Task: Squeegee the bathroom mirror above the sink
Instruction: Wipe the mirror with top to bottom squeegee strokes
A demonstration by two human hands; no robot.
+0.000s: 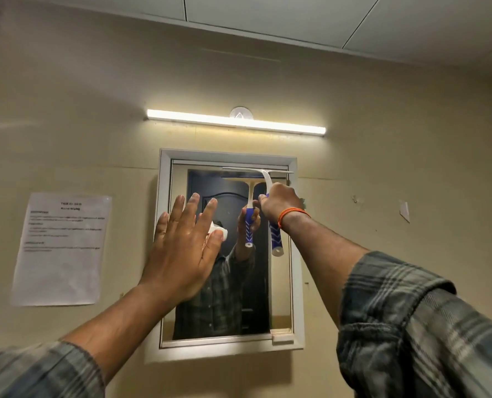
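- Right hand (280, 203), grip closed around blue-and-white plastic squeegee (267, 182); blade at top of white-framed wall mirror (230, 282).
- Left hand (181, 248), grip spread flat, over mirror's left edge.

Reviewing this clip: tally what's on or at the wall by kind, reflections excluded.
Mirrors: 1
Squeegees: 1
Tube lights: 1
Paper notices: 1
Hands: 2, left hand flat at the mirror, right hand gripping the squeegee
Total: 6
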